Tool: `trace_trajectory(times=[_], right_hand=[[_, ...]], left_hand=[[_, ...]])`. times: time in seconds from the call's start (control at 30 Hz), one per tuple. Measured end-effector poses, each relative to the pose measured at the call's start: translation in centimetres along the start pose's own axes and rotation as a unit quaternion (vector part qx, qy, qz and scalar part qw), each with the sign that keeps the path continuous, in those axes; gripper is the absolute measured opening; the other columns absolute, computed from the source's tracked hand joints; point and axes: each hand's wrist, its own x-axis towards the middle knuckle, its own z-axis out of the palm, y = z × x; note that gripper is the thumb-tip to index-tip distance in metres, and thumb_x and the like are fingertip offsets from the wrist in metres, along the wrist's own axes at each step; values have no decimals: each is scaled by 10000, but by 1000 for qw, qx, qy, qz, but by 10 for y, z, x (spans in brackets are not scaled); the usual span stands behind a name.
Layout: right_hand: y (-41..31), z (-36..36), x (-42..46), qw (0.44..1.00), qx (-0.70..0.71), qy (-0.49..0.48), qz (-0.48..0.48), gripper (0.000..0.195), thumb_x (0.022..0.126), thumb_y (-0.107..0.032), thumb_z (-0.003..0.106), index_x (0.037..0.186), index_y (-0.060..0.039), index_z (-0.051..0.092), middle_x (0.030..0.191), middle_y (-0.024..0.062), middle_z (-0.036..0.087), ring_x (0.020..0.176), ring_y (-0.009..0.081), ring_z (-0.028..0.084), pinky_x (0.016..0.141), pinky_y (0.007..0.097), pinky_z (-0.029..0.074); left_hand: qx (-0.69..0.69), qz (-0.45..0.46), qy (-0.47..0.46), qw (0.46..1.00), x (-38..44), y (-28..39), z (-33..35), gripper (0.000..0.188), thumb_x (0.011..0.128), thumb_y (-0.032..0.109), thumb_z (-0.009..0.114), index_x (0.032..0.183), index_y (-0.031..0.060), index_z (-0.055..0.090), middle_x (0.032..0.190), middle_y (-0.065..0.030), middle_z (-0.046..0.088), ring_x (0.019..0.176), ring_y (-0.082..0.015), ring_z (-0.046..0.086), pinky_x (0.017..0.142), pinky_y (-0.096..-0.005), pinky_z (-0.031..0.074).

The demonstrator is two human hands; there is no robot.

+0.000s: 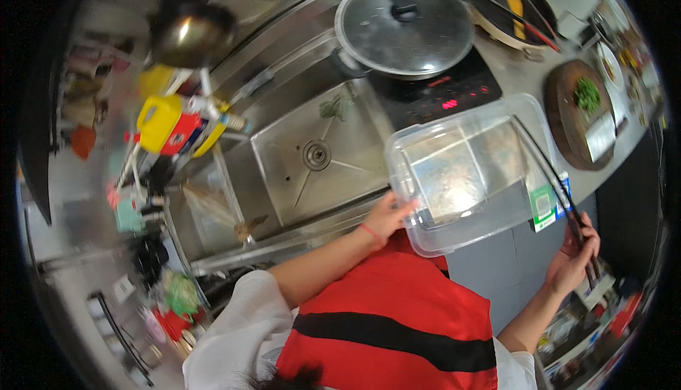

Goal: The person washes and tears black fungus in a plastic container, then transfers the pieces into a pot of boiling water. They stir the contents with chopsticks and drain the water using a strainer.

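Note:
A clear plastic box (503,225) hangs tilted before me, beside the sink's right edge. My left hand (391,217) grips its near left corner, thumb on the rim. Glare blurs the inside, so I cannot tell whether it holds anything or whether a lid covers it. In my right hand (577,254) is a pair of long dark chopsticks (548,164). Their far tips reach over the box's right side. Part of a green-and-white printed card (542,206) shows at the box's right edge, behind the chopsticks.
The steel sink (274,177) lies left of the box, with leafy scraps (335,108) inside. Behind the box, a lidded pot (404,28) stands on a lit induction cooktop (420,102). Rightward, a round chopping board (564,118) bears chopped greens (587,94) and a cleaver (601,137). A yellow jug (159,118) stands left.

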Motion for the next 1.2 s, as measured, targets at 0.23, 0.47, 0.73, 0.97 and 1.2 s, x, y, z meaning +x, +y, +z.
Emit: trace_trajectory(times=[0.23, 0.47, 0.73, 0.97, 1.2], right_hand=[[-67, 88, 39, 900, -274, -118, -319, 325, 1042, -280, 304, 981, -42, 518, 1236, 207, 574, 1217, 420, 504, 1034, 494, 422], [-123, 177, 44, 832, -259, -305, -384, 273, 1007, -257, 443, 991, -21, 581, 941, 117, 608, 846, 200, 579, 755, 291, 451], [-16, 481, -76, 763, -299, -494, -291, 202, 890, -107, 606, 1035, 31, 638, 945, 172, 671, 816, 199, 655, 720, 306, 504], [120, 651, -121, 597, -497, -599, -194, 624, 754, -610, 664, 978, -28, 665, 905, 206, 674, 862, 356, 655, 780, 439, 513], [130, 667, -120, 510, -533, -593, -323, 400, 759, -291, 703, 1031, -10, 616, 969, 196, 668, 919, 363, 643, 802, 432, 508]], left_hand=[[-68, -33, -54, 996, -27, 16, -34, 287, 867, 97, 663, 1139, 38, 595, 1061, -52, 644, 961, -170, 627, 837, -388, 535], [-148, -30, -64, 986, -107, 1, -172, 346, 888, 136, 638, 1208, 28, 562, 1138, -78, 622, 1032, -213, 617, 882, -451, 518], [-315, 25, 58, 947, -160, -40, -270, 394, 886, 156, 628, 1236, 22, 507, 1196, -108, 579, 1071, -265, 592, 905, -503, 505], [-327, 42, 137, 934, -136, -42, -306, 393, 892, 169, 622, 1222, -3, 493, 1189, -130, 574, 1070, -276, 589, 848, -475, 535], [-343, 43, 111, 932, -113, -55, -325, 380, 882, 184, 636, 1200, 25, 503, 1179, -119, 567, 1046, -292, 584, 821, -503, 515]])
